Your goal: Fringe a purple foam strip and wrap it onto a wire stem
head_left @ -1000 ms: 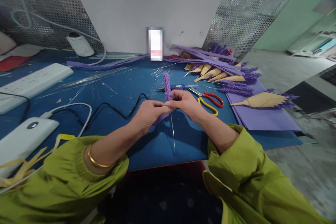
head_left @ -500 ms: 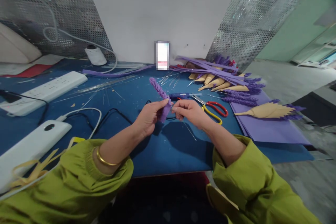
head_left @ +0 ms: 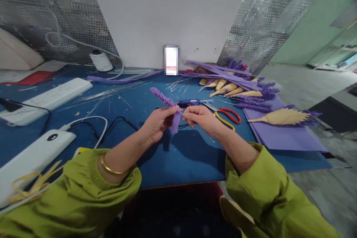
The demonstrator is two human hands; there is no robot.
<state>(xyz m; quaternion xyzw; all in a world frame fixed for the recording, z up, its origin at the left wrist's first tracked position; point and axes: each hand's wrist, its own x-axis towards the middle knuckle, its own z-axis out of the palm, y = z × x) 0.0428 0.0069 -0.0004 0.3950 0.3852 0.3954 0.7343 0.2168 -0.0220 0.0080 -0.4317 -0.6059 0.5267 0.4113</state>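
Observation:
Between thumb and fingers, my left hand (head_left: 160,123) pinches a purple paper flower spike (head_left: 161,96). The spike's fringed tip points up and left, while a flat purple strip (head_left: 175,123) hangs below my fingertips. Close on its right, my right hand (head_left: 199,118) is closed on a thin wire stem (head_left: 182,113) that meets the spike's base. Behind my hands lies a blue tool (head_left: 191,102), beside scissors with red and yellow handles (head_left: 230,115).
Lavender bunches in tan paper (head_left: 227,88) and purple strips lie at the back right, by purple sheets (head_left: 290,135) and a wrapped bunch (head_left: 281,116). Left are a power strip (head_left: 47,100), a white device (head_left: 39,160) and cables. A phone (head_left: 171,59) stands at the back.
The spike has turned, its tip swinging left and slightly down, and the strip below now hangs straighter. Both hands keep nearly the same place.

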